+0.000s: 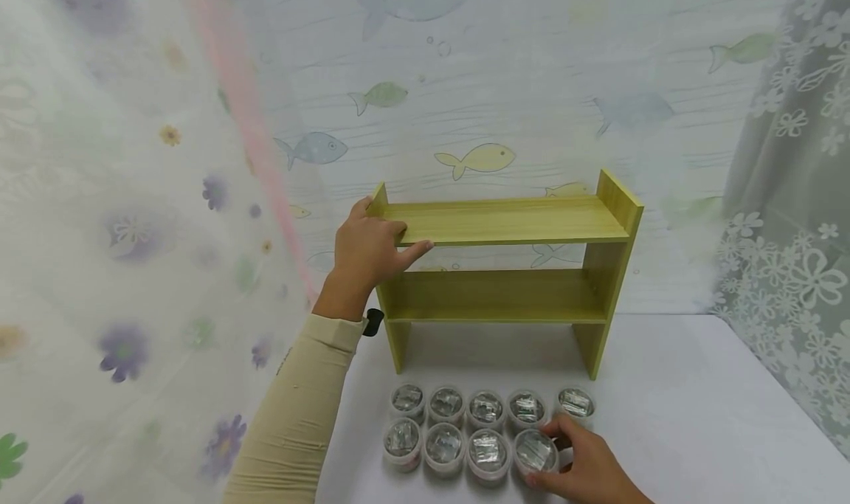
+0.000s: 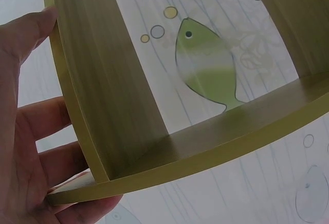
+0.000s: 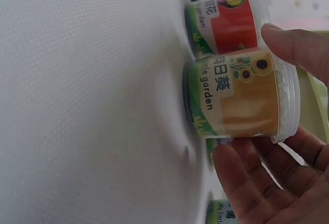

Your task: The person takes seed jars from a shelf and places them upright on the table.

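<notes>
A small two-tier wooden shelf (image 1: 505, 221) stands on the white-covered table. My left hand (image 1: 368, 247) holds its upper left corner, thumb over the top board and fingers around the side panel (image 2: 87, 75). Low on the right, my right hand (image 1: 589, 461) grips a round plastic planting-kit tub (image 1: 536, 452) between thumb and fingers. In the right wrist view this tub (image 3: 241, 98) has an orange sunflower label reading "little garden" and a clear lid. It is the rightmost of the front row. Silvery packets show through the lids of the others.
Several similar tubs (image 1: 488, 452) stand close together in two rows before the shelf. One back-row tub (image 1: 575, 403) sits slightly apart at the right end. A fish-print curtain (image 1: 478, 105) hangs behind the shelf, and a floral curtain (image 1: 133, 268) lies along the left.
</notes>
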The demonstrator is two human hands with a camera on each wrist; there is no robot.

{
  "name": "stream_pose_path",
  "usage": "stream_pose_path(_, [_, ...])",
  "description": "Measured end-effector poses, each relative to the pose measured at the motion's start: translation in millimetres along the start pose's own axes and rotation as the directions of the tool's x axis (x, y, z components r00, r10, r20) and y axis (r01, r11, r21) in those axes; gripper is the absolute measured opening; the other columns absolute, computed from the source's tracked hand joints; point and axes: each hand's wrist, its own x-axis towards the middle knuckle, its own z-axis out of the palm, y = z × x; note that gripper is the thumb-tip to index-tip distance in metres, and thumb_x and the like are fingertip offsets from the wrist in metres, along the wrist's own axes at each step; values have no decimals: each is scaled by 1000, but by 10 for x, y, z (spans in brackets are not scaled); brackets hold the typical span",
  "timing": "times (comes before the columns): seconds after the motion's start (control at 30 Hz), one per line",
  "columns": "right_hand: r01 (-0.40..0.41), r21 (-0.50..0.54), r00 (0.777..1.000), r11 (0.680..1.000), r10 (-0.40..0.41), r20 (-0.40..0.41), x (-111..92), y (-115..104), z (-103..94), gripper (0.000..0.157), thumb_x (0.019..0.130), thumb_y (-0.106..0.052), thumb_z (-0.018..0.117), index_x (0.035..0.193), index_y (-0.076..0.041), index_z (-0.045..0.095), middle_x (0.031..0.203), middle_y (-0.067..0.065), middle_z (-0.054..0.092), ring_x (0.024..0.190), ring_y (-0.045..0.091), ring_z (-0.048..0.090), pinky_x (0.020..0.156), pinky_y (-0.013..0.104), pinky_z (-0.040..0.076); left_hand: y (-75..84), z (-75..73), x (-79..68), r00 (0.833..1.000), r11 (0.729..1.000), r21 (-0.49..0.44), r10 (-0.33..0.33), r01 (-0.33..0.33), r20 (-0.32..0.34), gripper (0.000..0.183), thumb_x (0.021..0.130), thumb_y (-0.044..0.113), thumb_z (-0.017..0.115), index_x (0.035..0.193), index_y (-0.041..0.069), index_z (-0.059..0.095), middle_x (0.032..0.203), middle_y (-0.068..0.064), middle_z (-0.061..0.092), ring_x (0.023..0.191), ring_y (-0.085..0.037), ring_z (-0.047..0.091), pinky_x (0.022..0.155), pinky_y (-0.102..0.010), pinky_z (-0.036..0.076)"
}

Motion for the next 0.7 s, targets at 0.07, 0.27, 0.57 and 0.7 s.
stream_pose_path(0.07, [-2, -3, 1000, 1000, 2, 3, 6, 4, 2, 61, 74, -40, 93, 118, -14, 60, 113, 5, 68, 97, 3, 63, 68, 24, 59, -3, 2, 3, 1000, 1000, 1, -2, 2, -1, 68, 91, 83, 43, 105, 26, 77, 72, 4, 71, 152, -35, 34, 104, -52, 53])
stream_pose_path(0.27, [-15, 10, 999, 1000, 14, 33, 3, 20, 3, 61, 76, -41, 91, 120, -14, 59, 112, 4, 67, 97, 0, 62, 69, 25, 59, -5, 13, 1, 1000, 1000, -2, 2, -2, -3, 67, 91, 83, 43, 105, 27, 77, 69, 5, 69, 153, -35, 33, 97, -52, 57])
stream_pose_path(0.57, [-20, 29, 998, 999, 18, 62, 2, -5, -6, 63, 78, -41, 90, 122, -12, 57, 116, 8, 67, 98, 2, 64, 70, 25, 59, -7, 11, 6, 1000, 1000, 12, 13, -13, -6, 67, 91, 84, 42, 102, 27, 76, 62, 5, 62, 153, -35, 34, 90, -52, 60])
stream_pose_path(0.7, [-32, 44, 997, 998, 29, 71, -5, -13, -22, 62, 78, -39, 90, 123, -11, 57, 117, 8, 67, 98, 4, 65, 71, 25, 59, -11, 7, -1, 1000, 1000, 6, 3, -3, 7, 68, 91, 85, 41, 102, 27, 75, 62, 5, 61, 154, -34, 33, 82, -52, 61])
